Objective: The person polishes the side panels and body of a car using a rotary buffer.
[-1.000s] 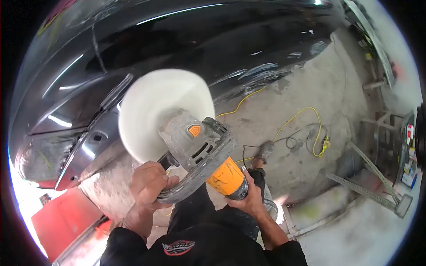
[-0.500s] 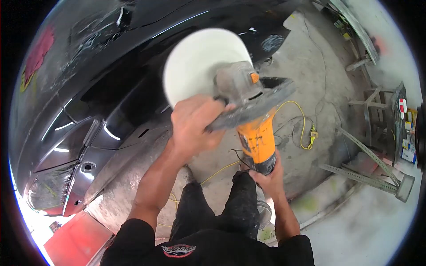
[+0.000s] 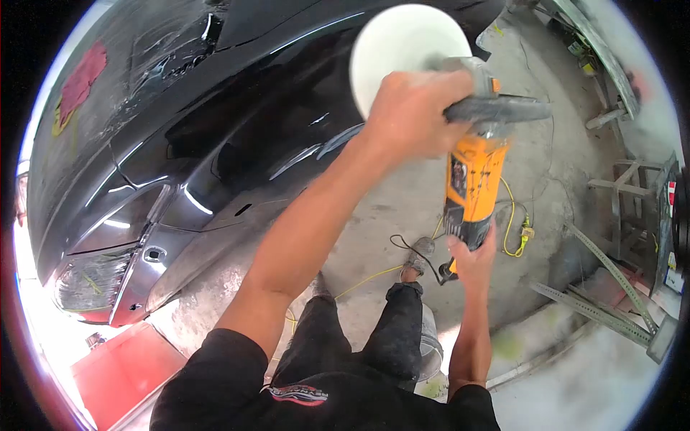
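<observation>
An orange and black car polisher [image 3: 478,176] with a round white pad [image 3: 392,54] is held up in front of me, beside the glossy black car body [image 3: 237,136]. My left hand [image 3: 417,111] is closed round the dark front handle by the tool's head, with part of the grip hidden by my fingers. Lower down, my right hand [image 3: 476,258] wraps the black rear end of the body. The pad overlaps the far part of the car panel in the head view; whether it touches, I cannot tell.
A yellow cord [image 3: 512,215] runs over the concrete floor [image 3: 402,215] to a yellow connector [image 3: 527,233]. Behind my leg stands a bucket [image 3: 431,345]. Metal stands [image 3: 618,183] line the right side. A pink cloth [image 3: 83,82] lies on the car at left.
The polisher and both hands have moved up and to the right in the view. My left arm is stretched farther out, and more of my right foot shows.
</observation>
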Tool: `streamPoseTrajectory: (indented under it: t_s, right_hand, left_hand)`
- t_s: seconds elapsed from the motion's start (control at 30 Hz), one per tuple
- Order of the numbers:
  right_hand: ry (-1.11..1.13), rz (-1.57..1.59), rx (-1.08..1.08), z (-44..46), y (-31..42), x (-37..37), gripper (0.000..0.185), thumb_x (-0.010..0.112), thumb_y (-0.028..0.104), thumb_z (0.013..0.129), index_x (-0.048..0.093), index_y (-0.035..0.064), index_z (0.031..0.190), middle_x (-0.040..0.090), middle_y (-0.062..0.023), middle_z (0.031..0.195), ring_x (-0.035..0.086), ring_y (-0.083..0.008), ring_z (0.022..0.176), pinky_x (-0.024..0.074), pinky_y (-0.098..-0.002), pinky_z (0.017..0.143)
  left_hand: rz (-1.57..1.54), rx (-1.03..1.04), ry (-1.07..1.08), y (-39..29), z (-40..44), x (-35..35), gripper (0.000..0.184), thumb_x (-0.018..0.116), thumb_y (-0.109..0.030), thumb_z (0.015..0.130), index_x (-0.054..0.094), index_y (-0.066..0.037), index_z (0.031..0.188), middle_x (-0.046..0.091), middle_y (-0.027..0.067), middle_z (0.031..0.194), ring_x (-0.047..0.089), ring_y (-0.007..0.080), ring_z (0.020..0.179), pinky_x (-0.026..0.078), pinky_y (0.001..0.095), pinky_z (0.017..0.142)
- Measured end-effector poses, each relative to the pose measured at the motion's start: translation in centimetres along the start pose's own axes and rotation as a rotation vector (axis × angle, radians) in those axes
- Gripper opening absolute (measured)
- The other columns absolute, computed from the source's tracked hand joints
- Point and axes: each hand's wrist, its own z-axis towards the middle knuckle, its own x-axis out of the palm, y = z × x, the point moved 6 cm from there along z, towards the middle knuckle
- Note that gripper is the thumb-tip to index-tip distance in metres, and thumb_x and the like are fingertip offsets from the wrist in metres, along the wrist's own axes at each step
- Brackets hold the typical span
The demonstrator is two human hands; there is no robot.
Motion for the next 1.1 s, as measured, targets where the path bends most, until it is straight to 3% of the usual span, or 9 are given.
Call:
streamPoseTrajectory:
  t_s: [0.13, 0.23, 0.3, 0.4, 0.47, 0.5, 0.67, 0.87, 1.1]
  right_hand:
    - [0.118, 0.019, -0.057, -5.3, -2.0, 3.9, 0.086, 0.082, 0.011, 0.068, 0.04, -0.0021, 0.143, 0.066, -0.0113, 0.117, 0.064, -0.019, 0.103, 0.05, -0.0332, 0.094]
    - [0.257, -0.038, -0.064, -9.7, -2.8, 7.8, 0.091, 0.086, 0.018, 0.067, 0.04, -0.0006, 0.143, 0.067, -0.0129, 0.118, 0.067, -0.0216, 0.106, 0.051, -0.0349, 0.095]
    - [0.359, -0.139, -0.057, -12.1, -1.8, 10.4, 0.1, 0.09, 0.021, 0.065, 0.036, -0.0009, 0.147, 0.067, -0.0156, 0.123, 0.067, -0.023, 0.112, 0.0503, -0.0358, 0.098]
    - [0.57, -0.162, 0.129, -15.4, -4.7, 13.9, 0.109, 0.092, 0.026, 0.065, 0.031, -0.0013, 0.151, 0.065, -0.0191, 0.129, 0.064, -0.0246, 0.12, 0.0482, -0.0369, 0.102]
    - [0.583, -0.131, 0.053, -16.8, -6.0, 15.1, 0.112, 0.091, 0.033, 0.067, 0.027, 0.0017, 0.153, 0.066, -0.0221, 0.124, 0.067, -0.0323, 0.113, 0.0518, -0.0384, 0.097]
    - [0.587, -0.119, 0.016, -17.1, -6.1, 15.5, 0.113, 0.09, 0.037, 0.067, 0.025, 0.0032, 0.154, 0.067, -0.0236, 0.122, 0.069, -0.0362, 0.109, 0.0536, -0.0392, 0.095]
    - [0.448, -0.04, 0.048, -15.8, -5.4, 12.6, 0.111, 0.091, 0.03, 0.066, 0.029, 0.0018, 0.153, 0.067, -0.0206, 0.124, 0.068, -0.0291, 0.114, 0.0512, -0.0374, 0.098]
    - [0.229, 0.128, 0.047, -9.5, -4.4, 6.9, 0.099, 0.089, 0.023, 0.066, 0.037, -0.0042, 0.145, 0.061, -0.0116, 0.127, 0.058, -0.0202, 0.119, 0.0427, -0.0366, 0.105]
    - [0.097, 0.186, 0.002, -1.4, -3.7, 0.6, 0.081, 0.083, 0.015, 0.07, 0.043, -0.002, 0.139, 0.062, -0.0082, 0.123, 0.059, -0.0162, 0.11, 0.0458, -0.0338, 0.099]
  left_hand:
    - [0.14, 0.033, 0.003, -1.0, -7.5, -7.0, 0.026, 0.076, -0.007, 0.058, 0.069, -0.005, 0.083, 0.066, 0.0111, 0.072, 0.067, 0.0294, 0.065, 0.052, 0.0358, 0.059]
    - [0.129, 0.028, -0.059, -2.3, -13.9, -13.3, 0.039, 0.073, -0.01, 0.048, 0.077, -0.009, 0.087, 0.053, 0.0069, 0.065, 0.056, 0.0261, 0.057, 0.044, 0.0353, 0.051]
    - [0.082, 0.077, -0.113, -2.5, -18.4, -16.4, 0.028, 0.081, -0.017, 0.065, 0.072, -0.001, 0.086, 0.055, 0.0067, 0.064, 0.055, 0.024, 0.053, 0.043, 0.0357, 0.049]
    - [0.041, 0.071, -0.123, -3.3, -23.0, -19.6, 0.036, 0.08, -0.03, 0.083, 0.064, 0.002, 0.088, 0.054, 0.0056, 0.059, 0.053, 0.0232, 0.049, 0.042, 0.0344, 0.046]
    - [0.106, 0.037, -0.082, -4.1, -24.2, -20.1, 0.036, 0.078, -0.03, 0.084, 0.062, 0.002, 0.089, 0.053, 0.0054, 0.057, 0.053, 0.023, 0.049, 0.041, 0.0343, 0.046]
    - [0.135, 0.02, -0.063, -4.1, -24.1, -20.0, 0.036, 0.077, -0.03, 0.085, 0.061, 0.002, 0.089, 0.053, 0.0054, 0.057, 0.053, 0.0229, 0.048, 0.04, 0.0342, 0.045]
    - [0.035, 0.049, 0.027, -4.0, -18.6, -15.8, 0.029, 0.081, -0.005, 0.057, 0.068, 0.002, 0.083, 0.05, 0.0061, 0.057, 0.051, 0.0234, 0.047, 0.037, 0.0336, 0.044]
    - [0.098, 0.055, 0.001, -2.9, -10.7, -7.9, 0.024, 0.077, 0.0, 0.06, 0.068, -0.003, 0.082, 0.054, 0.0069, 0.061, 0.052, 0.0269, 0.049, 0.04, 0.0359, 0.047]
    - [0.074, 0.116, 0.09, -2.5, -0.7, 1.9, 0.022, 0.077, -0.002, 0.067, 0.067, -0.006, 0.086, 0.063, 0.0133, 0.069, 0.064, 0.031, 0.061, 0.05, 0.0364, 0.056]
